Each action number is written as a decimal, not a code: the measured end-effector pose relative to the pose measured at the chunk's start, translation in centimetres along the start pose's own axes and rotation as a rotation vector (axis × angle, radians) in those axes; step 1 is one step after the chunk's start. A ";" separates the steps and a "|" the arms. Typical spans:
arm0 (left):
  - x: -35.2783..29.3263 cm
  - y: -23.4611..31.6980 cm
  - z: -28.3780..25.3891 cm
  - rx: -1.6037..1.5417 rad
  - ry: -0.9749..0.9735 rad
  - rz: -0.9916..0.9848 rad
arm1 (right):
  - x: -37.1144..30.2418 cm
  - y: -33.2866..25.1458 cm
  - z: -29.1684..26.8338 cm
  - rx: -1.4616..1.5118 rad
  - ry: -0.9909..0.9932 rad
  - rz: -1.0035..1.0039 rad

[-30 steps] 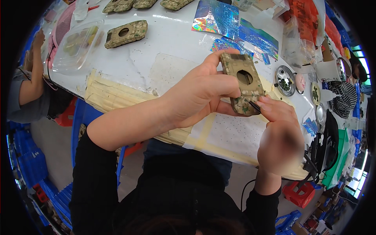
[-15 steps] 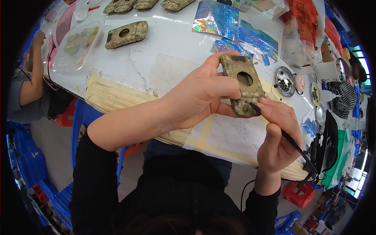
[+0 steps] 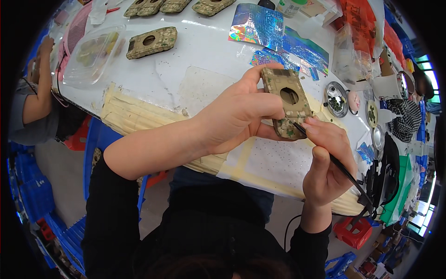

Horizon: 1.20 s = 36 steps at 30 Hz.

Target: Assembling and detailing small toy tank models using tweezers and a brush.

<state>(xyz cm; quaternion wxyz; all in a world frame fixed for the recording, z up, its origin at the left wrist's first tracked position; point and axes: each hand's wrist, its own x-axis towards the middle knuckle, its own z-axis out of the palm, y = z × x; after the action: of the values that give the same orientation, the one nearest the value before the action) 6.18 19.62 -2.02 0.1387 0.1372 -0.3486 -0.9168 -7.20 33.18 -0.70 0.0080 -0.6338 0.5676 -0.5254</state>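
Observation:
My left hand [image 3: 241, 109] is closed around a camouflage-painted model tank hull [image 3: 299, 103], held tilted above the table's near edge. The hull has a round hole in its top. My right hand [image 3: 331, 160] pinches a pair of slim black tweezers [image 3: 343, 167]. Their tips meet the hull's near end, close to my left thumb; whether a small part sits between them is too small to tell. Under my hands lies a white sheet [image 3: 272, 162] dotted with tiny dark specks, taped at the edge.
Another camouflage hull [image 3: 152, 43] lies at the far left, with several more behind it. Shiny holographic sheets [image 3: 256, 25] lie at the back. To the right are a round metal dish [image 3: 336, 99] of small dark parts and a green tray [image 3: 398, 190]. A person's arm [image 3: 42, 83] shows at far left.
The tweezers' tips have shifted slightly left on the hull, with my right hand following. The hull has barely moved in my left hand.

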 end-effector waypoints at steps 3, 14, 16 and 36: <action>0.1 0.0 0.0 0.009 -0.002 0.005 | 0.0 0.0 -0.1 0.008 -0.001 0.000; 0.0 0.0 0.0 0.018 0.000 -0.005 | -0.1 0.0 -0.1 0.038 0.014 0.000; 0.0 0.0 -0.1 0.022 -0.002 -0.008 | -0.1 0.1 0.0 0.042 0.025 0.000; 0.0 0.1 0.1 -0.039 -0.052 -0.022 | -0.1 -0.1 -0.1 0.049 0.036 -0.019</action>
<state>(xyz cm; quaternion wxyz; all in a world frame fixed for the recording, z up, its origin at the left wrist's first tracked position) 6.20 19.63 -1.85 0.1223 0.1142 -0.3327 -0.9281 -7.17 33.35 -0.71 0.0083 -0.6292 0.5486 -0.5506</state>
